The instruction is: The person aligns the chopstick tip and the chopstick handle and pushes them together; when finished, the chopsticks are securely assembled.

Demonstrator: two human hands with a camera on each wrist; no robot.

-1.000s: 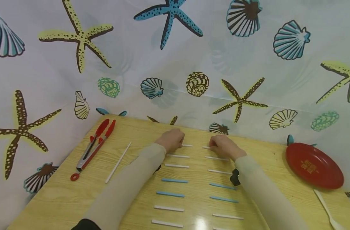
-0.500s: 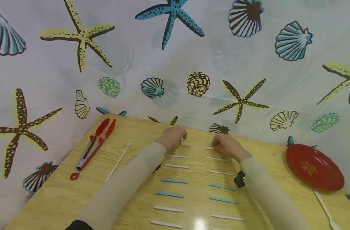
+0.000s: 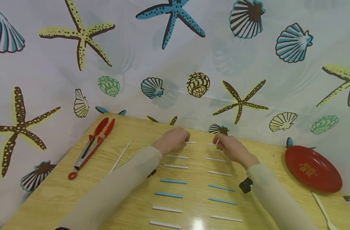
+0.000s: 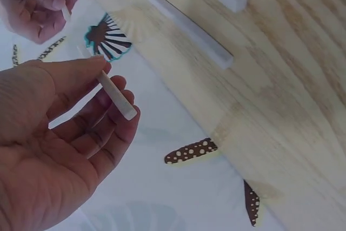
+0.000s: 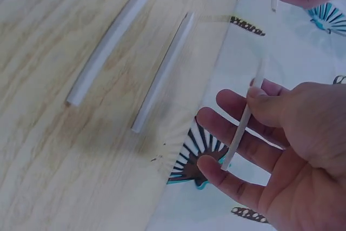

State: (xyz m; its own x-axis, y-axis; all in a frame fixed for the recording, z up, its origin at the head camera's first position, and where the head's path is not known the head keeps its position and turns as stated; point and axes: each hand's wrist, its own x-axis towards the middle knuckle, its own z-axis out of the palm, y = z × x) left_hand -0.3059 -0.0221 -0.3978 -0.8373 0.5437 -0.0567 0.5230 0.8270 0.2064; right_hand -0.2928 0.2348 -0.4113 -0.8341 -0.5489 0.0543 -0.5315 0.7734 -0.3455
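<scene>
My left hand (image 3: 173, 140) is at the far end of the table and pinches a thin, square-edged white stick (image 4: 118, 97) between thumb and fingers. Opposite it, my right hand (image 3: 233, 148) pinches a similar slim white stick (image 5: 238, 133), the thumb pressing it against the fingers. Both wrist views show these sticks raised off the wood. Nearer me, two columns of short sticks lie on the table: white ones such as this stick (image 3: 176, 166) at the left, and blue ones such as this stick (image 3: 222, 187) at the right.
Red-tipped tongs (image 3: 91, 143) and a long white stick (image 3: 119, 156) lie at the left. At the right are a red oval plate (image 3: 313, 169) and a white utensil (image 3: 323, 209). A seashell-print cloth (image 3: 175, 64) rises behind the table's far edge.
Both hands have lifted a white stick from the far end of its column. My right forearm has shifted a little to the right; the other sticks stay put.
</scene>
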